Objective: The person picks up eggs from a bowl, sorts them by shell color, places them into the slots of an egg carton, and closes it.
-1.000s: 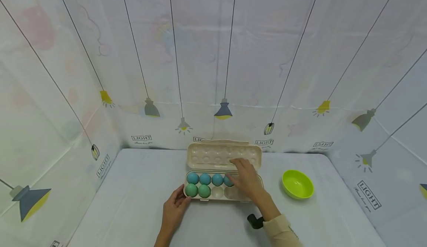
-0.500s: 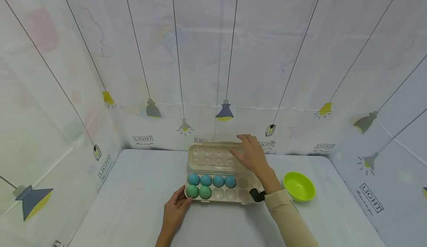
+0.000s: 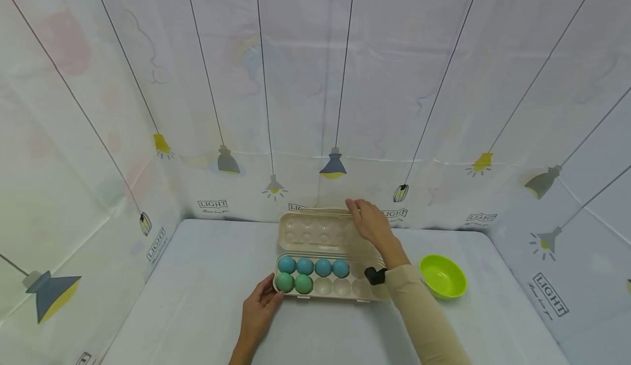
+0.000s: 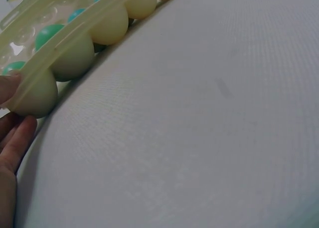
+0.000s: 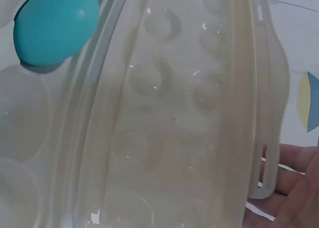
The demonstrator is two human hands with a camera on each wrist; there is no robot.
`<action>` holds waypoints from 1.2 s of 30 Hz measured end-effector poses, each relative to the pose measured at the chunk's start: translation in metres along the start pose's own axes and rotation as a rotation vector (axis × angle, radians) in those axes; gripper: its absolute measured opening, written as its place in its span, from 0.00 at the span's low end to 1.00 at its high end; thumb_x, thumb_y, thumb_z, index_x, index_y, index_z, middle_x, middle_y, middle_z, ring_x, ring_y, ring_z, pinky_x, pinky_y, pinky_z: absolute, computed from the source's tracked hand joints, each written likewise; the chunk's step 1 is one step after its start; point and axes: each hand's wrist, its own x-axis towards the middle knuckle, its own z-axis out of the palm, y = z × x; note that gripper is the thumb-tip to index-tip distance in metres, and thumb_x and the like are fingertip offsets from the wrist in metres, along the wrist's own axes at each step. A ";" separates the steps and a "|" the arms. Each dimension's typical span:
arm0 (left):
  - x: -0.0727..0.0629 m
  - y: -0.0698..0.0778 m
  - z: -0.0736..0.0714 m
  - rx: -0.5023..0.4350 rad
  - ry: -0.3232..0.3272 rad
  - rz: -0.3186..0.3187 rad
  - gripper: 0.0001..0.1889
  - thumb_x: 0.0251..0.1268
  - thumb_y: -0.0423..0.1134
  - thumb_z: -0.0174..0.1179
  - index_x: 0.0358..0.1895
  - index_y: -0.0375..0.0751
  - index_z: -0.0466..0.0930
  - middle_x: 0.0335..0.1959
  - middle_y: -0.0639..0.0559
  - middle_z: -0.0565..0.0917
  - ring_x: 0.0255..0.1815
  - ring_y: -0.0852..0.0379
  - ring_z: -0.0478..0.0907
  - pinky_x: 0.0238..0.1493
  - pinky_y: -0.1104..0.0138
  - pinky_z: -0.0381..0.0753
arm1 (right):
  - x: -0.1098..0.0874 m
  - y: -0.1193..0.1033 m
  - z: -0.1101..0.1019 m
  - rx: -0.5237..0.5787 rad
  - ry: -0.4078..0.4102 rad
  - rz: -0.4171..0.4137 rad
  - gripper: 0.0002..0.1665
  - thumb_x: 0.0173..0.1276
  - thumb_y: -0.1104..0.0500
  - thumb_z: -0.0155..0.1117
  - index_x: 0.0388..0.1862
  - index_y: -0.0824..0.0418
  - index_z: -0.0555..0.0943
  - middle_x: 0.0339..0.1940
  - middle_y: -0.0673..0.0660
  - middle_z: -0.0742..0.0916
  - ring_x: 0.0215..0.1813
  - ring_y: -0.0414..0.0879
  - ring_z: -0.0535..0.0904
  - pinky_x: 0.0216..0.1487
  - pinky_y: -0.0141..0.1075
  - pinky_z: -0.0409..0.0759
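Observation:
A pale translucent egg carton (image 3: 322, 286) lies open on the table, its lid (image 3: 315, 233) tilted up at the back. Several blue eggs (image 3: 305, 266) fill the left of its back row; two green eggs (image 3: 303, 284) sit at the front left. My left hand (image 3: 258, 304) grips the carton's left end, with the thumb (image 4: 8, 88) on the rim and fingertips against the outside of an end cup. At the lid's far right edge, my right hand (image 3: 372, 223) has its fingers (image 5: 289, 180) behind the closure flap (image 5: 273, 88).
A lime-green bowl (image 3: 443, 277) stands on the white table (image 3: 197, 277) to the right of the carton. Close behind the lid rises a printed lamp-pattern curtain (image 3: 246, 135). A black wrist camera (image 3: 376, 275) on the right arm overlaps the carton's right end.
My right hand has moved from over the carton's right half up and back to the lid's far edge. The left hand keeps its grip on the left end.

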 end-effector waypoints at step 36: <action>0.092 0.122 0.024 0.454 0.009 0.061 0.30 0.77 0.54 0.52 0.69 0.33 0.70 0.73 0.34 0.69 0.75 0.34 0.64 0.74 0.41 0.65 | -0.021 -0.004 -0.004 -0.014 -0.008 -0.012 0.38 0.80 0.35 0.41 0.54 0.63 0.85 0.55 0.63 0.87 0.60 0.61 0.82 0.64 0.54 0.78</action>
